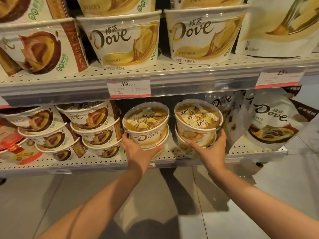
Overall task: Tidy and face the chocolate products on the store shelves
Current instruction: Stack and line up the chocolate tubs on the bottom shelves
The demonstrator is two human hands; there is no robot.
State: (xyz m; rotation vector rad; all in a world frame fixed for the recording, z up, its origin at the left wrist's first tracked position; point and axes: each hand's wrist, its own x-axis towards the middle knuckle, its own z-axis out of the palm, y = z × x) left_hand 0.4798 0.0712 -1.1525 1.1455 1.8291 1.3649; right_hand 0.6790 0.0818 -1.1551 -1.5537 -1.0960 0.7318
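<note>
Chocolate tubs on the lower shelf (172,157), centre of the frame, sit in two stacks mid-tidying. Left hand (136,149) curls round the left stack (146,128), label forward; right hand (209,145) grips the right stack (196,125), apparently not yet faced. Upper-shelf tubs (124,42) already face out.

Single head view, close, facing forward and slightly down at lower shelf (103,163); edges look wide-angle warped.

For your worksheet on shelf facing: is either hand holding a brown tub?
No: the left hand and right hand each grip a stack of yellow tubs.
</note>
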